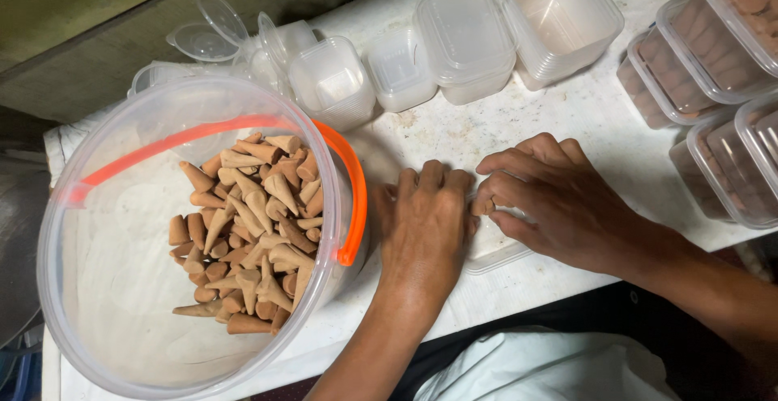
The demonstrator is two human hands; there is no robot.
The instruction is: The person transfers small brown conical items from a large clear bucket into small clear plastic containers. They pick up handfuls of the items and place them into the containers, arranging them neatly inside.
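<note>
My left hand [425,223] lies palm down over a shallow clear plastic box [501,257] on the white table [559,117]; only the box's near corner shows. My right hand [559,202] rests beside it, fingers curled, pinching a small brown cone [484,204] between thumb and forefinger over the box. To the left stands a large clear bucket [105,287] with an orange handle [354,198], holding several brown cones [251,231].
Stacks of empty clear boxes [466,36] and loose lids [211,32] line the table's far edge. Closed boxes filled with cones [713,85] are stacked at the right. White cloth [543,369] lies below the table's near edge.
</note>
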